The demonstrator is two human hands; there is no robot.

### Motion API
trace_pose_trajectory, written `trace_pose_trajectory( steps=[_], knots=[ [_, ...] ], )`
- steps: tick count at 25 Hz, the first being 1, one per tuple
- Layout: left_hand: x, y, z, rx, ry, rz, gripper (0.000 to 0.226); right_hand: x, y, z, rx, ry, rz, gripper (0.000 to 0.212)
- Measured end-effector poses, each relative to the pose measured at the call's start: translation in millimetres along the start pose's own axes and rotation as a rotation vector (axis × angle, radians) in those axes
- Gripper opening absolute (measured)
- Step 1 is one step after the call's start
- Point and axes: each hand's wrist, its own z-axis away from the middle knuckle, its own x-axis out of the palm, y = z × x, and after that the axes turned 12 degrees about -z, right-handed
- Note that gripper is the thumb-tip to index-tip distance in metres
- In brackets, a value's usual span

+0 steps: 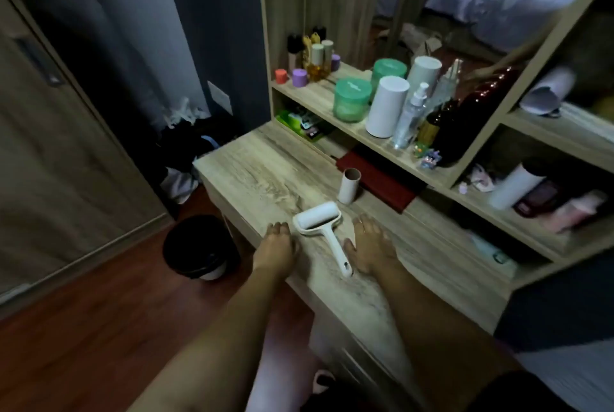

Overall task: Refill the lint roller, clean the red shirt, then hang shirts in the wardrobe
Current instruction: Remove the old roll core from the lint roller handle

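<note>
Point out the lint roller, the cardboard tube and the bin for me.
lint roller [319,219]: head view, on its white roll.
cardboard tube [349,187]: head view, on its side wall.
bin [199,245]: head view, on its dark inside.

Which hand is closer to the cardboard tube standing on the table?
Right. The right hand rests on the table just in front of the cardboard tube. The left hand rests on the other side of the lint roller, farther from the tube.
</note>
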Motion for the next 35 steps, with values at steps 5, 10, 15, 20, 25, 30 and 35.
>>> trace_pose_trajectory(
  steps=[5, 10, 15, 20, 25, 30, 35],
  knots=[
    [29, 60, -13, -0.164, 0.063, 0.252, 0.033, 12, 44, -34, 0.025, -0.025, 0.041, 0.063],
    [59, 95, -41, -0.363, 0.029, 0.399, 0.049, 31, 75, -57, 0.003, -0.050, 0.043, 0.067],
    [68, 105, -53, -0.474, 0.091, 0.458, 0.042, 44, 79, -55, 0.009, 0.021, -0.034, 0.065],
    [68, 105, -51, -0.503, 0.091, 0.529, 0.038, 45, 79, -53, 0.007, 0.065, -0.039, 0.063],
    [60, 98, -42, -0.493, 0.128, 0.739, 0.033, 49, 82, -53, 0.003, 0.060, -0.062, 0.065],
    [55, 75, -27, -0.311, 0.183, 0.557, 0.026, 37, 63, -55, 0.118, 0.143, -0.543, 0.061],
    [47, 68, -12, -0.182, 0.200, 0.460, 0.022, 8, 10, -45, 0.246, 0.175, -1.083, 0.047]
  ],
)
